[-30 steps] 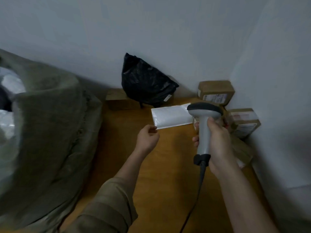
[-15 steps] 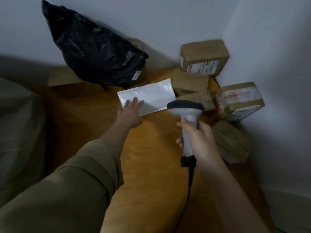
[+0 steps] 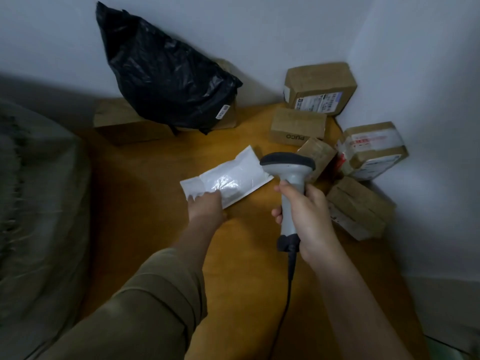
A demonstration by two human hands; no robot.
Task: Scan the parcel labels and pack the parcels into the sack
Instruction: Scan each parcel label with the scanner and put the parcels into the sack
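We see the grey sack (image 3: 39, 203) bulging at the left of the orange surface (image 3: 246, 255), cardboard parcels (image 3: 319, 89) stacked in the corner, our left hand (image 3: 206, 207) pinching the white mailer (image 3: 228, 178), and our right hand (image 3: 309, 216) gripping the scanner (image 3: 289, 183).

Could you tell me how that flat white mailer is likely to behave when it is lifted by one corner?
The white mailer looks thin and glossy, so it will probably sag and may feel slippery. The left hand holds its near corner without visible strain, which suggests it is light.
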